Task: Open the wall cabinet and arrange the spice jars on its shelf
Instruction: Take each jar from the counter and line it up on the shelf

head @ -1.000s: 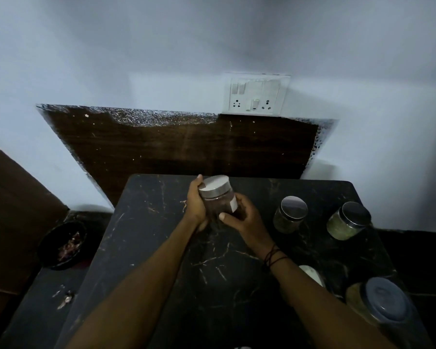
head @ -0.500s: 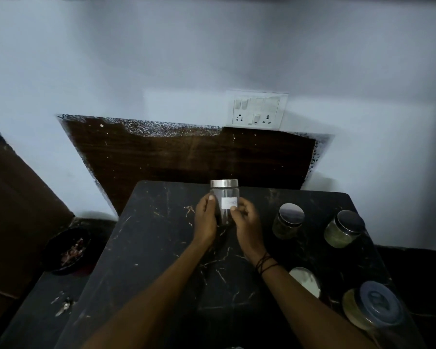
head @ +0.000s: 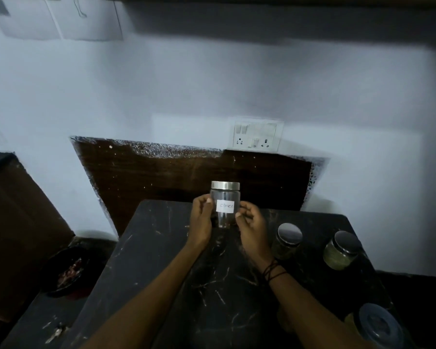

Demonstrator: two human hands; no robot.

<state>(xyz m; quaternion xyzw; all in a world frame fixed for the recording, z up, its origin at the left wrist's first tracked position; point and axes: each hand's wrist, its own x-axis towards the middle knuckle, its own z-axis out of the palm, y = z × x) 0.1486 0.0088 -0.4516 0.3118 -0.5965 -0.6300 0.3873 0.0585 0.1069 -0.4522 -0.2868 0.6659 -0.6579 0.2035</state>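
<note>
Both hands, left (head: 201,221) & right (head: 251,226), grip clear jar (head: 225,204) w/ "cloves" label, upright above black table (head: 161,260); 3 other jars sit to the right.

Dim, bluish light is filling the room, leaving the pale painted wall (head: 212,79) evenly grey-blue. A broad dark shadow is running across the top of the frame. The black marble-patterned surface (head: 212,285) is swallowing most detail, its white veins only faintly showing. The brushed metal lid (head: 225,185) of the clear glass jar is catching the brightest highlight. Wide-angle distortion is bending lines near the edges, and the corners are looking soft and smeared.
</note>
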